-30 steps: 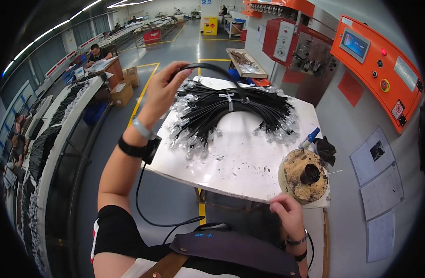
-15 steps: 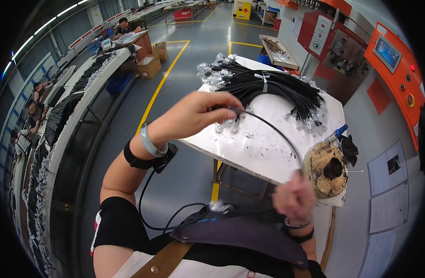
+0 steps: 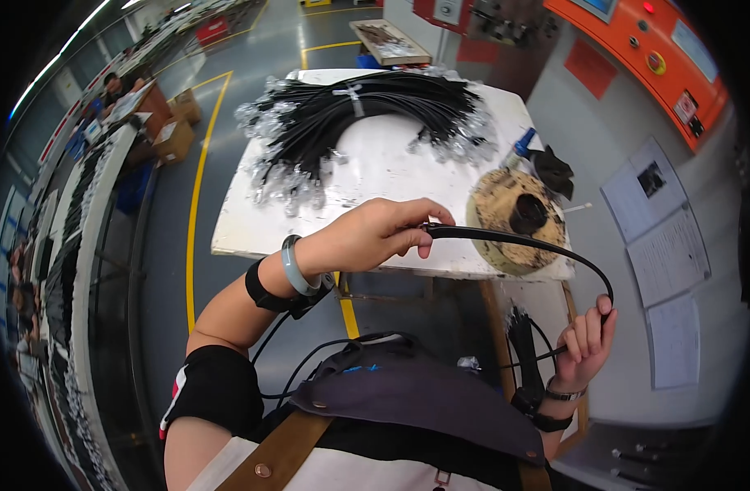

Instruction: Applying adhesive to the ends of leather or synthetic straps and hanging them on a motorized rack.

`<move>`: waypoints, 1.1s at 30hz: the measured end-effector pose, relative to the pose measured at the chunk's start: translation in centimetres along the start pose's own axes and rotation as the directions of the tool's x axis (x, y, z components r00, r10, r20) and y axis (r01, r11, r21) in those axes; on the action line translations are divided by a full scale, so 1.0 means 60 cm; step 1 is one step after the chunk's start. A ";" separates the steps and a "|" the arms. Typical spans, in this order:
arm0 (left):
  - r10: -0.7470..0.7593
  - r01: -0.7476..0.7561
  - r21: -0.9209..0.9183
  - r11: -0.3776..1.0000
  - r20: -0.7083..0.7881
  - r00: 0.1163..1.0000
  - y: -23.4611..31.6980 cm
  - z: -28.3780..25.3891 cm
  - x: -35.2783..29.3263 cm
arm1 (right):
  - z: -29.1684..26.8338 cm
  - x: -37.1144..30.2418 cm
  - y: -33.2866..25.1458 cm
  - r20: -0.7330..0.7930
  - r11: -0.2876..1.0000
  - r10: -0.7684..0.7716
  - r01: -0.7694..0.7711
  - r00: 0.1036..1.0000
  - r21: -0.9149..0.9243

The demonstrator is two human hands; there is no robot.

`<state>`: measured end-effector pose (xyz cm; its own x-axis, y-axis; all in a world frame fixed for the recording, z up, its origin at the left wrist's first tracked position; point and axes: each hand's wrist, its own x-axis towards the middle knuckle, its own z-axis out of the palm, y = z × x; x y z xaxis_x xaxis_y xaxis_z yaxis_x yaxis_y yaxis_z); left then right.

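Note:
A black cable [image 3: 522,237] arches between my two hands, in front of the white table. My left hand [image 3: 379,233] pinches one part of it between thumb and fingers, just over the table's near edge. Further right and lower, my right hand [image 3: 586,340] has its fingers curled around the cable, with a length running on below the hand toward my apron. Behind my hands, a large bundle of black cables [image 3: 375,102] with clear plastic-wrapped ends lies curved and tied on the white table [image 3: 375,176].
A round tan block [image 3: 494,192] with dark smudges and a dark centre hole sits at the table's right corner, by a blue-handled tool [image 3: 522,141]. Papers [image 3: 665,245] hang on the right wall beneath an orange machine panel [image 3: 628,49]. More cables lie along a bench [image 3: 105,204] at left.
The view has turned right. My right hand has moved right, away from the table corner, and is no longer blurred. The cable still spans both hands, now in a wider arch.

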<state>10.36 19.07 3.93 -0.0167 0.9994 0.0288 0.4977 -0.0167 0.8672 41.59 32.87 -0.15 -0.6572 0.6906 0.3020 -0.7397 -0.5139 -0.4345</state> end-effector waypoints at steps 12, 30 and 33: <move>0.456 -0.447 -0.113 0.887 0.073 0.887 0.007 0.246 0.147 | 0.005 0.040 -0.129 -0.184 0.945 -0.321 0.327 0.929 0.003; 0.477 -0.440 0.347 0.828 -0.025 0.878 0.067 0.336 0.173 | -0.103 0.042 -0.201 -0.208 0.836 -0.547 0.544 0.811 -0.077; 0.494 -0.429 0.419 0.800 -0.056 0.868 0.063 0.319 0.163 | -0.151 0.018 -0.207 -0.292 0.871 -0.435 0.481 0.852 0.104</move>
<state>28.69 29.30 -2.01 0.1830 0.8574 0.4809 0.7690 -0.4296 0.4733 51.36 44.60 -2.13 -0.1955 0.9605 0.1982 -0.9750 -0.1685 -0.1450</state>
